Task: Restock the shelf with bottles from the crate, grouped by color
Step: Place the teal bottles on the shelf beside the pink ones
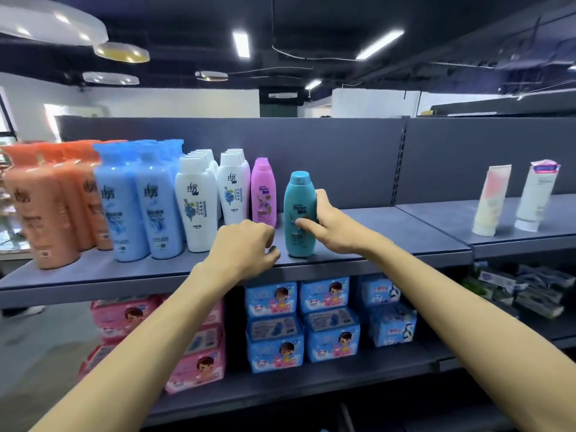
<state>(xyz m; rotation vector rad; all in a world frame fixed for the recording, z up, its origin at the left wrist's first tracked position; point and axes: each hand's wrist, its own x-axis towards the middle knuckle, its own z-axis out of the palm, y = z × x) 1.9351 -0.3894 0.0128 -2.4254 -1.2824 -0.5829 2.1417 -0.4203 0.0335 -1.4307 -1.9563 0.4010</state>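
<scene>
Op: Right hand (324, 222) wraps the teal bottle (300, 213), upright on the shelf (389, 232) — placing step; left hand (246, 247) loosely curled, empty.

Obs: Next?

Op: Seat it nearer the pink bottle (263, 191) left of my grip, then release.

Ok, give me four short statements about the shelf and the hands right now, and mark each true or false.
1. The right hand grips the teal bottle, which stands upright on the top shelf. True.
2. The left hand holds a pink bottle. False: it holds nothing, loosely curled at the shelf edge.
3. The orange bottles stand at the far left of the row. True.
4. The pink bottles stand between orange and blue. False: they stand right of the white bottles.
</scene>
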